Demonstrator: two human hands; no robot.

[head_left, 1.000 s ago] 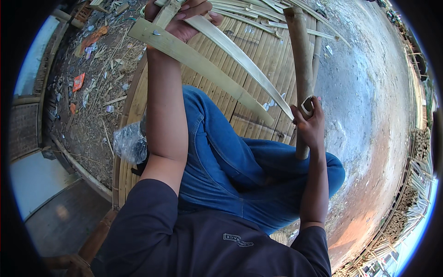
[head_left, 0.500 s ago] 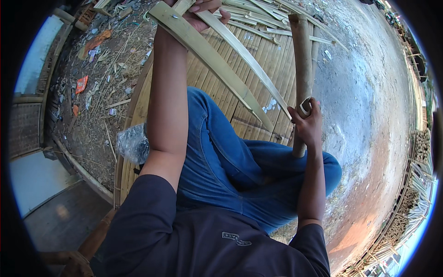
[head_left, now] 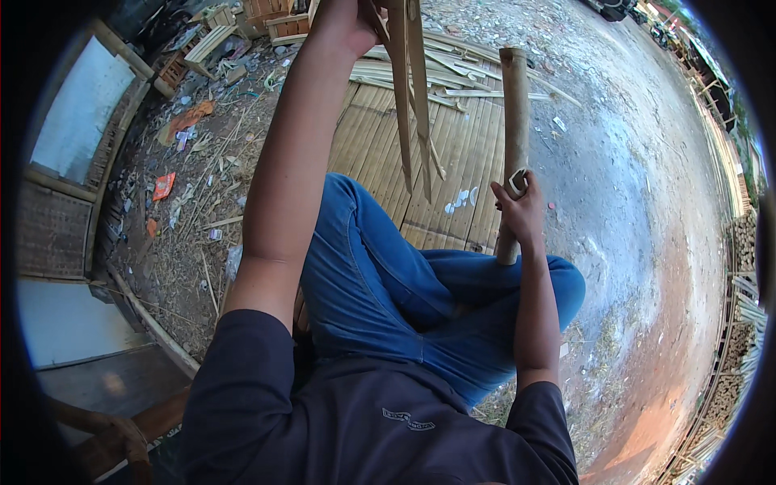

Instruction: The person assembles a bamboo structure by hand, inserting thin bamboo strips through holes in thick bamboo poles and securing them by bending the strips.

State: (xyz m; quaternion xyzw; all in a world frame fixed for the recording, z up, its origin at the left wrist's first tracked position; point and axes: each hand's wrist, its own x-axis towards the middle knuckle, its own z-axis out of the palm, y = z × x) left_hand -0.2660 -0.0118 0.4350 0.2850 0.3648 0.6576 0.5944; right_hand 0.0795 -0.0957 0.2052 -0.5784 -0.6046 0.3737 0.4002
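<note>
Platform (head_left: 368, 137) beneath strips (head_left: 418, 81) in left grip (head_left: 353, 31)

a dark shirt (head_left: 339, 432) with short sleeves (head_left: 242, 356); pale emblem (head_left: 408, 419) on the shirt's front; blue denim trousers (head_left: 376, 295) adjoining the shirt.

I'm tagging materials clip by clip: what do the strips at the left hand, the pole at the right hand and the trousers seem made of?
The strips look like split bamboo, bare and unpainted: thin, pale and tan. The pole could be bamboo or another wood, dull and seemingly untreated: round, greyish brown. The trousers appear to be denim, matte: faded blue with seams.
</note>
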